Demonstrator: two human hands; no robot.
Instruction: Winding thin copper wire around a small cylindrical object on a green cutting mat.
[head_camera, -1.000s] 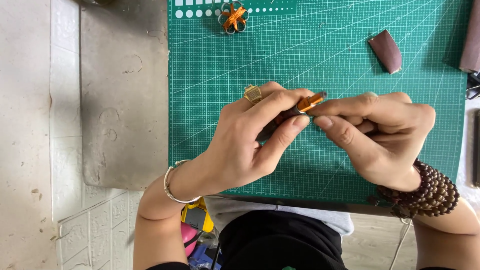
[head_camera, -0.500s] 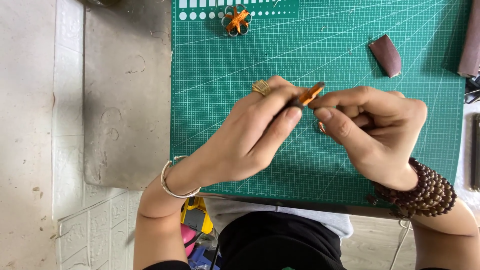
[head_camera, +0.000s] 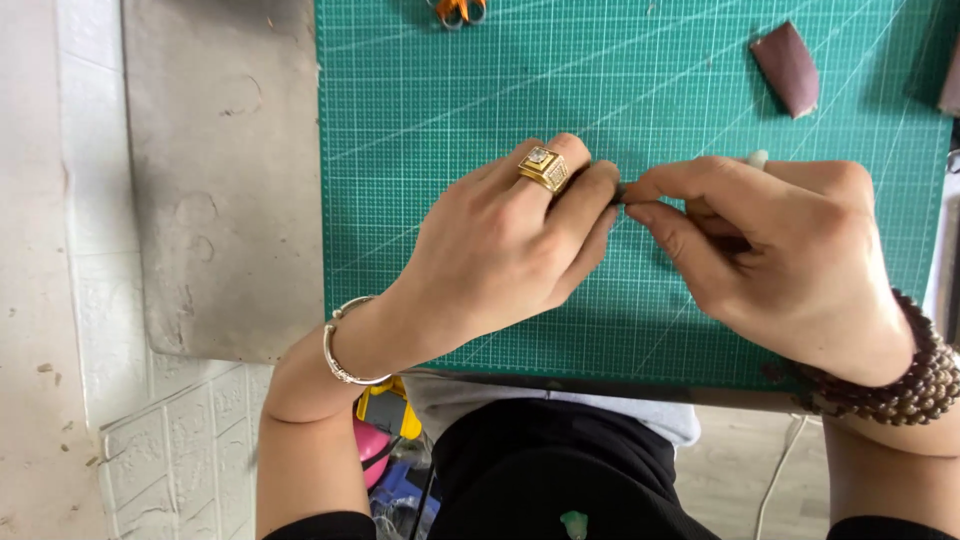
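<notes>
Green cutting mat (head_camera: 450, 130) with a white grid lies under both hands, on a grey worktop (head_camera: 220, 180). The left hand (head_camera: 500, 250), wearing a gold ring (head_camera: 544, 168) and a silver bangle (head_camera: 345, 345), meets the right hand (head_camera: 780, 250) fingertip to fingertip. Between the pinched fingers sits a small dark object (head_camera: 619, 194), mostly hidden, so its kind cannot be told. The right wrist carries a brown bead bracelet (head_camera: 910, 385). Well beyond the right hand lies a dark brown leather piece (head_camera: 787, 68); beyond the left hand, small orange scissors (head_camera: 458, 10).
</notes>
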